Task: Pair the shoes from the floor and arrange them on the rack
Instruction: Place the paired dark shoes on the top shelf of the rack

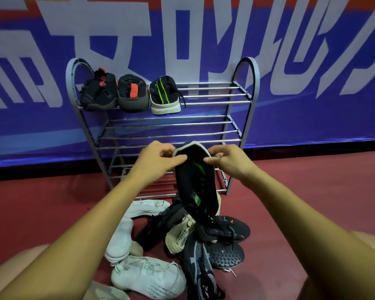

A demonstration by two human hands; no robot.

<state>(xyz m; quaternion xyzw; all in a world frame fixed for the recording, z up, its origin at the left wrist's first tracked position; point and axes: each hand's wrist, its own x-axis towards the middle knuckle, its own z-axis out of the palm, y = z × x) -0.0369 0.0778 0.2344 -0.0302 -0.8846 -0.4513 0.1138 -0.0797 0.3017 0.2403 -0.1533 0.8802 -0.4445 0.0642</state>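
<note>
At mid-frame, left grip [155, 162] and right grip [230, 162] each pinch the upper end of a black-green shoe [196, 182] before the rack [204, 135]. Upper left, its top shelf holds a black-orange pair [132, 94] and the likely mate [164, 96]. With the floor pile [147, 276] unsorted, most pairing seems undone.

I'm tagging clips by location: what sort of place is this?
Probably a sports hall or gym: dark red court-style floor, a big blue printed banner along the wall, and a metal shoe rack with trainers heaped before it.
</note>
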